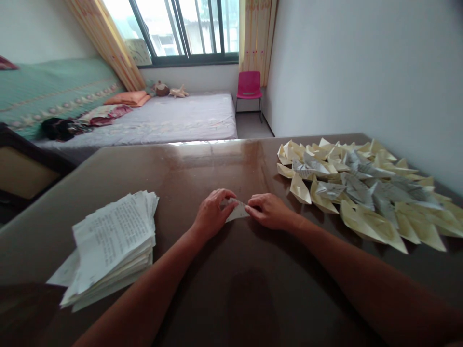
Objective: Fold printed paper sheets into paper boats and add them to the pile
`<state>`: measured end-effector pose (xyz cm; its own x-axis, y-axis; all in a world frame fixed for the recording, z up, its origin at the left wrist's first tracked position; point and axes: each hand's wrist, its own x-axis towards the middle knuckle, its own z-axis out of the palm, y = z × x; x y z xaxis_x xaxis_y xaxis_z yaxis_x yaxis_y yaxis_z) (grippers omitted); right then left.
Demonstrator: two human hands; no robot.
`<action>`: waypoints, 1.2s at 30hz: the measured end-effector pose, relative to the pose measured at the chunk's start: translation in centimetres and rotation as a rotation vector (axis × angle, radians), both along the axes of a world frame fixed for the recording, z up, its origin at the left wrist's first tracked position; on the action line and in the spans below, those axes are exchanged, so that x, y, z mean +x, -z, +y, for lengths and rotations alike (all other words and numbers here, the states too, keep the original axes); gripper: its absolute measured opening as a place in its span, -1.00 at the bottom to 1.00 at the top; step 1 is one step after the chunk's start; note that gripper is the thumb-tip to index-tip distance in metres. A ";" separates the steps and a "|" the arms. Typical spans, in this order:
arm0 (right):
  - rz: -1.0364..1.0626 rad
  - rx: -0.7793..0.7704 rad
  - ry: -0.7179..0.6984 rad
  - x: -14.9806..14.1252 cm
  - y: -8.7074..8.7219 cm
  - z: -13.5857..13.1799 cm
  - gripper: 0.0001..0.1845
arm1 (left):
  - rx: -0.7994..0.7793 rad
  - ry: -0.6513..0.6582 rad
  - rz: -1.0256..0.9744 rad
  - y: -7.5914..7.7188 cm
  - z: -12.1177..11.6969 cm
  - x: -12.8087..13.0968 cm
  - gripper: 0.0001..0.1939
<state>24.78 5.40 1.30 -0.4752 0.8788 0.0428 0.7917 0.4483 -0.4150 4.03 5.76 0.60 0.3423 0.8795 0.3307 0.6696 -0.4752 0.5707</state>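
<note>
Because our left hand (214, 213) and right hand (268, 211) each pinch one end of the small paper piece (238, 212) at the frame's centre, that grip probably steadies it. We have stacked sheets (112, 236) at lower left, seemingly within easy reach, and paper boats (357, 190) at right, likely out of our way.

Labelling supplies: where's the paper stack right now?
In the head view, the paper stack is on the table at left, beside the left forearm, with the paper boats across at right.
</note>
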 end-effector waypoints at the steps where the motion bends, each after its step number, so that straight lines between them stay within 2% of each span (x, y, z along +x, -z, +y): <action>1: -0.042 0.006 0.054 0.1 -0.1 0.1 -0.61 | 0.089 -0.048 0.023 -0.1 0.0 0.0 -0.83; 3: -0.141 0.005 0.151 0.3 -0.3 0.3 -0.59 | 0.206 -0.066 0.092 -0.3 -0.3 0.0 -0.84; 8: -0.322 -0.020 0.190 0.2 -0.5 0.1 -0.59 | 0.208 0.235 0.338 0.2 -2.6 1.7 -0.77; 9: -0.321 -0.039 0.185 0.1 -0.6 0.0 -0.60 | 0.208 0.251 0.374 0.3 -3.0 2.1 -0.77; 16: -0.030 -0.383 0.018 0.3 -1.0 0.1 -0.60 | 0.187 0.230 0.489 0.2 -4.6 3.0 -0.62; 19: 0.075 -0.485 -0.032 0.5 -0.8 0.2 -0.61 | 0.252 0.195 0.539 0.3 -4.6 3.1 -0.74; 22: 0.115 -0.448 -0.100 0.5 -0.6 0.2 -0.63 | 0.305 0.189 0.572 0.6 -4.4 3.1 -0.86; 27: 0.126 -0.378 -0.115 0.3 -0.7 -0.1 -0.66 | 0.308 0.175 0.591 0.5 -4.3 3.0 -0.87; 30: 0.140 -0.414 -0.122 0.4 -1.0 -0.1 -0.66 | 0.281 0.184 0.591 0.1 -4.1 2.8 -0.89; 33: 0.145 -0.398 -0.091 0.8 -1.0 0.3 -0.63 | 0.214 0.270 0.571 -0.6 -3.3 2.0 -0.87; 36: 0.132 -0.189 0.087 1.3 -0.4 1.0 -0.69 | 0.101 0.450 0.535 -1.8 -2.3 0.7 -0.83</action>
<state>26.04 6.42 1.74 -0.3985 0.9145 -0.0694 0.7574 0.2854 -0.5873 4.74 3.44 2.35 0.8038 0.5882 0.0884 0.5720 -0.8052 0.1565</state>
